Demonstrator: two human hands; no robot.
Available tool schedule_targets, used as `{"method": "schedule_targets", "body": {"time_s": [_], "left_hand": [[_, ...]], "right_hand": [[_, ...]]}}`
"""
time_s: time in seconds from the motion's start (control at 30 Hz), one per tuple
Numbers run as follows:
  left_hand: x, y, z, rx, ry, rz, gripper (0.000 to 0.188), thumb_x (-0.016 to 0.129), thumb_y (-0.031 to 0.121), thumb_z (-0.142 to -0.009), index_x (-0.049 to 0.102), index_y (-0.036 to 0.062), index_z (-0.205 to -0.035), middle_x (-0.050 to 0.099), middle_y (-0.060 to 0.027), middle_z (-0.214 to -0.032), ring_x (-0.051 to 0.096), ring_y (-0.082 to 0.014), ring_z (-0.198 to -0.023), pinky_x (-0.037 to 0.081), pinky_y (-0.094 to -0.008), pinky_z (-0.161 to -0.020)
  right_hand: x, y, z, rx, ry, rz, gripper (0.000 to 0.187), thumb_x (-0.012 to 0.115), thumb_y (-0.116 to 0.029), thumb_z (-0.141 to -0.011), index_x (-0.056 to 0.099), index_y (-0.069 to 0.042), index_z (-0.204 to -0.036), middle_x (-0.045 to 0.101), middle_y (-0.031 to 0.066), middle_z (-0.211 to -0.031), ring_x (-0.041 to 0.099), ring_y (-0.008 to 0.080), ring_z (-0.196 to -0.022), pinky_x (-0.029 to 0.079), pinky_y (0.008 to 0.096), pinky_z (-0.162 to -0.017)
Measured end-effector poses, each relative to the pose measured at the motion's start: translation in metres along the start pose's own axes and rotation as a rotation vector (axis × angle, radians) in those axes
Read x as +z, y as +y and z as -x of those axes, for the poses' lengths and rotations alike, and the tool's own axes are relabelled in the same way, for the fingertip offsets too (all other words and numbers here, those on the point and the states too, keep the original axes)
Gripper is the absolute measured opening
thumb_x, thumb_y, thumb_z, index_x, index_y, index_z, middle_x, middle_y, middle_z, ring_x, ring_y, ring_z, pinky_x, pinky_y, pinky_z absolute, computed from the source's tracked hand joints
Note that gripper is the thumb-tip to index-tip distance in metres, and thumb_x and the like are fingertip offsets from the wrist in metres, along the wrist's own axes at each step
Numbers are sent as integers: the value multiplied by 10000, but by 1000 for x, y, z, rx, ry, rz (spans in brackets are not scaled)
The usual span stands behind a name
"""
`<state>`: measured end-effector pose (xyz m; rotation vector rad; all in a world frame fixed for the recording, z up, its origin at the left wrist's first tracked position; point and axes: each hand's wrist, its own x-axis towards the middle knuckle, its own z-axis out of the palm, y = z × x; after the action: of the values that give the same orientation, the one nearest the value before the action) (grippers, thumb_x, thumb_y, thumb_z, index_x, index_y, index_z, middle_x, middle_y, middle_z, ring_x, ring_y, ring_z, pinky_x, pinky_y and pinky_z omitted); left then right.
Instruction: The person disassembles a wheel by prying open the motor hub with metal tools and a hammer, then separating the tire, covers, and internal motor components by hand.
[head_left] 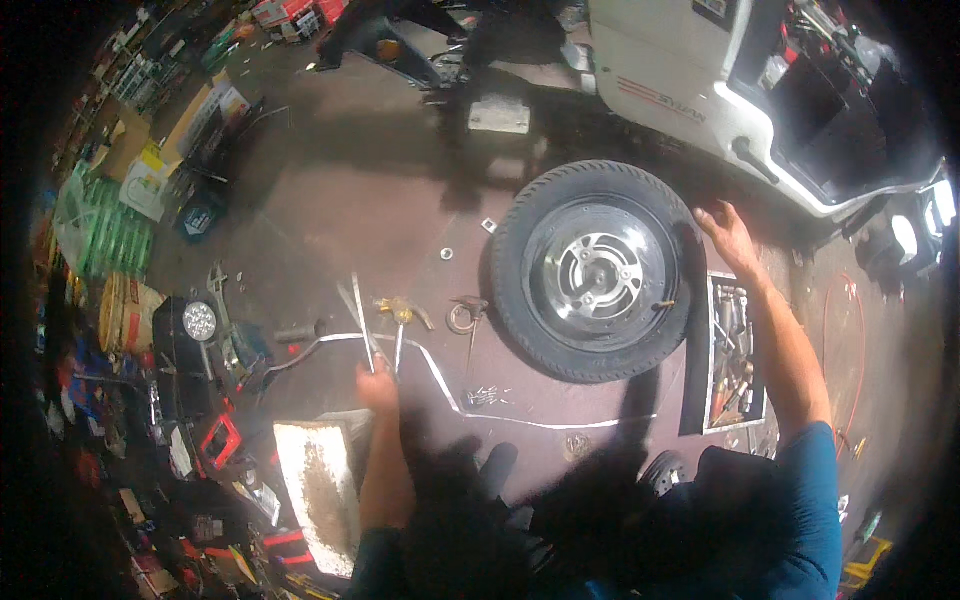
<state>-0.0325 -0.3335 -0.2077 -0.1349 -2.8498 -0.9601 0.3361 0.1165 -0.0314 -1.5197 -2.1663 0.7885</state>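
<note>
My left hand (377, 387) is closed around what look like long, thin metal bars (360, 310), their far ends pointing up and away. A tyre on a silver wheel (600, 272) lies flat on the reddish-brown floor, right of centre. My right hand (732, 240) is at the tyre's right edge with fingers stretched out; whether the fingertips touch the rubber I cannot tell. On the tyre's near right side stands a small brass-coloured valve stem (663, 304). Between my left hand and the wheel lie a hammer-like tool (404, 312) and a round metal clamp-like piece (463, 316).
A tray of sockets and tools (733, 350) sits under my right forearm. A pale bent strip (435, 372) crosses the floor past small loose metal pieces (487, 396). The white vehicle panel (680, 75) stands far right. Boxes, green crates (105, 235) and a stained white board (318, 490) line the left.
</note>
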Motion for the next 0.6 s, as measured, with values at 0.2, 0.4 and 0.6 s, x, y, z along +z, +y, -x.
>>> {"method": "schedule_targets", "body": {"time_s": [0.2,0.4,0.6], "left_hand": [[-54,23,28,-68,-96,458,334,566,259,-865,542,-73,-898,536,-127,-739,483,-234,-679,411,-388,-646],[-107,93,27,-165,-525,293,167,641,123,-784,588,-34,-757,586,-81,-834,482,-118,-754,408,-306,-650],[-155,116,46,-154,-929,588,398,623,53,-756,584,41,-1152,607,-60,-1025,556,-156,-881,450,-266,-765]], "right_hand": [[12,-6,-30,109,-504,-284,726,559,-615,-772,518,-45,-1220,576,158,-1120,547,252,-1000,449,341,-783],[36,8,-21,65,-507,-640,695,578,-536,-799,500,16,-1214,525,143,-1222,451,246,-1170,314,350,-995],[33,-9,-5,137,-469,-632,755,697,-432,-723,454,62,-1239,539,172,-1200,505,263,-1120,332,363,-993]]}}
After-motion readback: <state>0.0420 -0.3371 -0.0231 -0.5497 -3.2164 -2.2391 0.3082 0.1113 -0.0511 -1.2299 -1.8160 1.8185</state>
